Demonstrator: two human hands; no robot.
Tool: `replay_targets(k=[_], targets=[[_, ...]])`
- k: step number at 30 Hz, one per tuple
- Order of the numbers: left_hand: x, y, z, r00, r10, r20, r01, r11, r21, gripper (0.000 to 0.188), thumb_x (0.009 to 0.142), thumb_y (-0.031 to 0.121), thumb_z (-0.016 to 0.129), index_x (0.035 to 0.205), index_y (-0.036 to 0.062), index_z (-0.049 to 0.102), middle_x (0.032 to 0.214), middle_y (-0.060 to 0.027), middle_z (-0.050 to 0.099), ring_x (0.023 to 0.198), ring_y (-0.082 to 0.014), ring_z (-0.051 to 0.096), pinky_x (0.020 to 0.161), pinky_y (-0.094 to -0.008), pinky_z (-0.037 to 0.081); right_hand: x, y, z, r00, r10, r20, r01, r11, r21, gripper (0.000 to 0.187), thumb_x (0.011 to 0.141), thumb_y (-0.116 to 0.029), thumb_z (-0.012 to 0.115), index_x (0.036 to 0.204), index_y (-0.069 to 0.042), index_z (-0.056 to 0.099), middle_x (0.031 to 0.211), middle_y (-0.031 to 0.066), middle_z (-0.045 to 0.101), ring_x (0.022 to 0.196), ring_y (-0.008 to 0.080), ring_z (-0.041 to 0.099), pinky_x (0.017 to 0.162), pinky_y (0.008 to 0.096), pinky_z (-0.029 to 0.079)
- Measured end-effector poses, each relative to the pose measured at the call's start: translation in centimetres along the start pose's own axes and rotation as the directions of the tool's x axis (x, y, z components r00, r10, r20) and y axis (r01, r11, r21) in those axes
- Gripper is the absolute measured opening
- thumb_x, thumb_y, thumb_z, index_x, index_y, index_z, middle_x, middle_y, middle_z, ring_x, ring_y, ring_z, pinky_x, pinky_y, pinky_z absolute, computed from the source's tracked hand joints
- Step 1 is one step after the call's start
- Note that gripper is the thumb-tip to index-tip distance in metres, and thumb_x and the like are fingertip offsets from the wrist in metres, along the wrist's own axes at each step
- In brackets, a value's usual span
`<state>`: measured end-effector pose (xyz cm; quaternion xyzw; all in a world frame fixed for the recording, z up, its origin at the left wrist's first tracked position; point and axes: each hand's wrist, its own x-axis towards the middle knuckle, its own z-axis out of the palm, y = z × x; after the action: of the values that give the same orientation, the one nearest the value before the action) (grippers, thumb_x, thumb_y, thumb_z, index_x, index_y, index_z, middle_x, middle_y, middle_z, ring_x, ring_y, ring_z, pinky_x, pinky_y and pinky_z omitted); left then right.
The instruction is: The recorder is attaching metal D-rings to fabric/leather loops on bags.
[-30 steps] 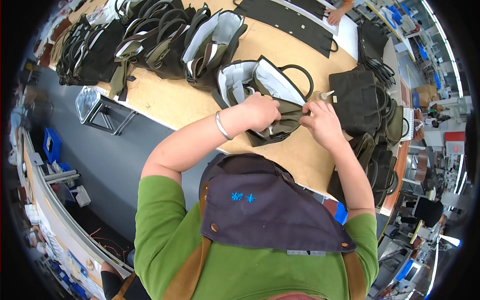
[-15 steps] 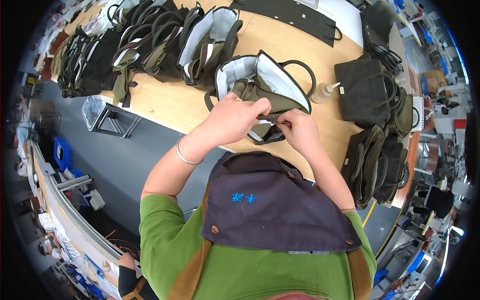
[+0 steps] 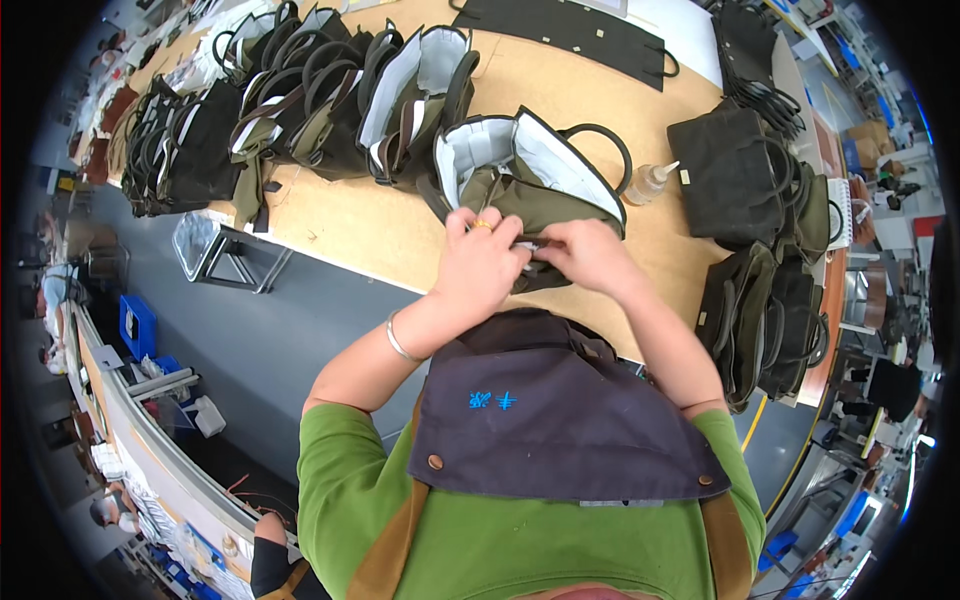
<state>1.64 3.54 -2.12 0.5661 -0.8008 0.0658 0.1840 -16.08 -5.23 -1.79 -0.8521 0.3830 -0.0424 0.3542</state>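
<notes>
An open handbag (image 3: 575, 165), olive and black with a pale grey-white lining, stands on the table in front of me. My left hand (image 3: 482, 258), with a ring and a bangle, is closed at the bag's near edge, its fingers bent. Beside it, my right hand (image 3: 590, 257) pinches the same dark edge between thumb and fingers. The two hands nearly meet there, and their fingers cover much of the spot. A thin dark sliver rises by my left fingers; I cannot make out what it is. The bag's black handle (image 3: 610, 145) arches at its far right.
Several dark bags (image 3: 320, 110) stand in a row at the table's far left. More black bags (image 3: 730, 175) are stacked on the right. A small bottle with a white nozzle (image 3: 648, 183) stands close right of the handbag. A metal-framed stool (image 3: 228, 250) is left of the table.
My left hand has turned and lowered, its fingers now bent over the bag's near edge. My right hand has shifted slightly left, closer to it. The view has tilted a little.
</notes>
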Motion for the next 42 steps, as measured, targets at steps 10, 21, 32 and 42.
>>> replay_targets(k=[10, 21, 32, 42], targets=[[5.6, -3.9, -8.0, 0.992, 0.107, 0.067, -0.075, 0.926, -0.370, 0.019, 0.078, 0.028, 0.078, 0.086, 0.0128, 0.071, 0.095, -0.0028, 0.055, 0.094, -0.0204, 0.050, 0.087, -0.0398, 0.026, -0.1, -4.7, -9.8, 0.980, -0.160, 0.115, 0.141, 0.978, 0.157, 0.009, 0.084, -0.008, 0.069, 0.088, 0.000, 0.068, 0.072, 0.0026, 0.067, 0.066, 0.0071, 0.058, 0.062, 0.0268, 0.048], [5.4, -3.5, -8.9, 0.992, 0.126, 0.010, -0.115, 0.928, -0.354, 0.020, 0.076, 0.029, 0.079, 0.082, 0.0124, 0.070, 0.094, -0.0018, 0.054, 0.094, -0.0212, 0.050, 0.090, -0.0418, 0.027, -0.7, -6.6, -10.4, 0.980, -0.161, 0.114, 0.151, 0.984, 0.095, 0.013, 0.080, -0.014, 0.065, 0.087, -0.003, 0.067, 0.075, 0.0099, 0.068, 0.069, 0.0222, 0.066, 0.066, 0.0352, 0.051], [5.8, -5.2, -6.5, 0.991, 0.117, 0.060, -0.076, 0.884, -0.462, 0.022, 0.075, 0.029, 0.079, 0.090, 0.0149, 0.072, 0.091, -0.0013, 0.057, 0.089, -0.0209, 0.051, 0.084, -0.0399, 0.026, 0.6, -4.8, -8.5, 1.000, -0.022, 0.006, 0.020, 0.974, 0.224, 0.013, 0.081, -0.013, 0.070, 0.077, -0.002, 0.065, 0.064, 0.0000, 0.061, 0.059, 0.0061, 0.055, 0.056, 0.0252, 0.045], [6.4, -5.2, -6.6, 0.986, 0.122, 0.116, -0.054, 0.883, -0.467, 0.022, 0.077, 0.033, 0.078, 0.086, 0.0134, 0.074, 0.091, -0.0004, 0.057, 0.088, -0.0199, 0.051, 0.081, -0.0388, 0.025, -0.1, -4.6, -9.0, 0.998, -0.031, 0.058, 0.013, 0.957, 0.291, 0.011, 0.080, -0.006, 0.066, 0.089, -0.001, 0.071, 0.076, 0.0014, 0.067, 0.070, 0.0077, 0.060, 0.067, 0.0247, 0.050]])
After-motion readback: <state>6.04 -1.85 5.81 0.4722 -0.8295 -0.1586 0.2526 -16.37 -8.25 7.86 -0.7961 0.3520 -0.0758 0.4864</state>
